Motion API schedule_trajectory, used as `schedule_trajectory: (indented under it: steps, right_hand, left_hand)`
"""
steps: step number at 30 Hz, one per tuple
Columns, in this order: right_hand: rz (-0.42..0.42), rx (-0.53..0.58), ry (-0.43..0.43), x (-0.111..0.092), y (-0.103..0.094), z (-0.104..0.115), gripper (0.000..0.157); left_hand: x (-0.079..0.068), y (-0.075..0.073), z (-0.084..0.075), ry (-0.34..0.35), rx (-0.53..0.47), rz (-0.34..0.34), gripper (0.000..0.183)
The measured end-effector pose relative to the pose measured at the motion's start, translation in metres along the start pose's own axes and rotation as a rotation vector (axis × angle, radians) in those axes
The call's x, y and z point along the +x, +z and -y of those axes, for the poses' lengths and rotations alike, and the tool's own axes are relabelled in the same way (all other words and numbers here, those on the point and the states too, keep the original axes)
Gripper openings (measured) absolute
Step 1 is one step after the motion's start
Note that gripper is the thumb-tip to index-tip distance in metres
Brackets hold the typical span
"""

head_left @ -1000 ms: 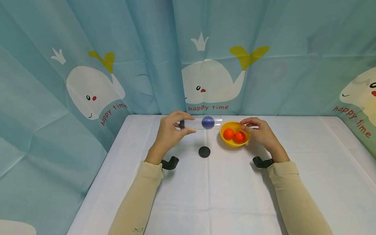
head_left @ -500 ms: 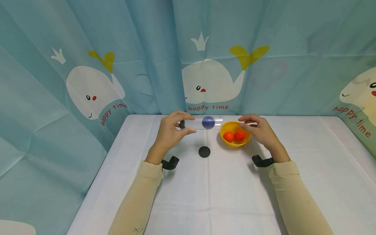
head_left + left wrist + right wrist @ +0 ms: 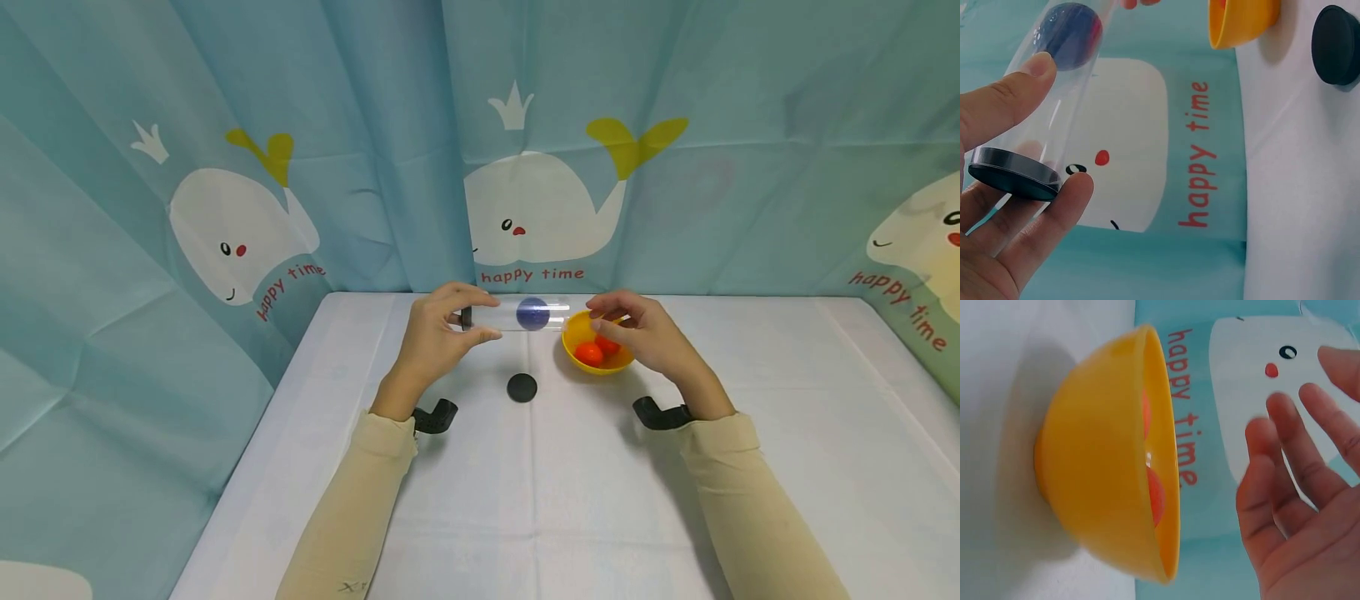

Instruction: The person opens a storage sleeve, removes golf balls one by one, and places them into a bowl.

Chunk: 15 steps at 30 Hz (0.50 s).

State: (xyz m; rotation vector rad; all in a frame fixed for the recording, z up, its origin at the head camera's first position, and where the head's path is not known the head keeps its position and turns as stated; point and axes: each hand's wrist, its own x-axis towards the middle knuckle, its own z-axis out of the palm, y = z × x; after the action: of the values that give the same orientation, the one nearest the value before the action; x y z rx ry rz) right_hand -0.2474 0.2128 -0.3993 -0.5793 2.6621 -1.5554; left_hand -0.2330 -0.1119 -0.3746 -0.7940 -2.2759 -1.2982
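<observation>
My left hand (image 3: 438, 329) holds a clear tube (image 3: 504, 314) sideways above the table, thumb on one side and fingers on the other. A black cap (image 3: 1013, 175) closes the tube's left end, and a blue ball (image 3: 532, 314) sits inside toward the right. Beyond that right end, my right hand (image 3: 648, 333) hovers over the yellow bowl (image 3: 1097, 444) with loosely bent fingers. The right wrist view shows nothing between them. Two orange-red balls lie in the bowl, the nearer ball (image 3: 588, 354) in plain sight, the other ball (image 3: 606, 343) partly behind the right hand.
On the white table (image 3: 480, 492), a loose black cap (image 3: 522, 387) lies in front of the tube. A blue curtain (image 3: 397, 150) with whale prints rises behind the table's far edge. Each wrist wears a black camera mount (image 3: 435, 415).
My right hand has moved left from the bowl's right rim to above the bowl, closer to the tube's end. The orange-red balls have shifted slightly. The left hand and tube have barely moved.
</observation>
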Motion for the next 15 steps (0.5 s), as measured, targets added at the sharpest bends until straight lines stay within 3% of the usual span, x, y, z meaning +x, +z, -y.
schedule_trajectory:
  steps: [6, 15]
  right_hand:
    - [0.065, 0.06, -0.044, 0.0, 0.008, 0.005, 0.033]
    - [0.098, 0.08, -0.04, 0.001, 0.016, 0.008, 0.035]
  left_hand:
    - [0.0, 0.0, 0.0, 0.011, 0.016, 0.009, 0.038]
    - [-0.001, 0.001, -0.001, 0.011, 0.053, 0.016, 0.039]
